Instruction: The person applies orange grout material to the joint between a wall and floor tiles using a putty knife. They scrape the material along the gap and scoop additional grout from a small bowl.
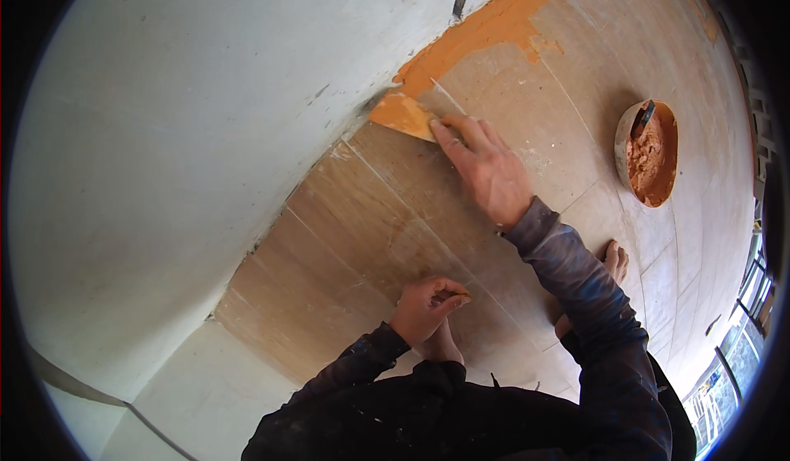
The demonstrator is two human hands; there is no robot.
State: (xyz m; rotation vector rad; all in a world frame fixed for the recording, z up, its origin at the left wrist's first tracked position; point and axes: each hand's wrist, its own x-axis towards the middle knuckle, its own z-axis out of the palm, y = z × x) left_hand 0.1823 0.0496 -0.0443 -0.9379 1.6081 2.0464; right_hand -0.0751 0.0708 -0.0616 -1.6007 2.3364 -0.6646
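Observation:
My right hand grips a flat spreader whose blade is coated with orange paste. The blade lies against the tiled floor, close to the foot of the white wall. Beyond it, a band of orange paste runs along the joint between wall and floor. Close to my body, my left hand is closed, thumb and fingers together; a small brownish-orange edge shows at the fingertips, too little to name.
An oval tub of orange paste stands at the right, a dark-handled tool in it. The white wall fills the left side. My bare foot rests on the wood-look floor tiles. A bright window lies far right.

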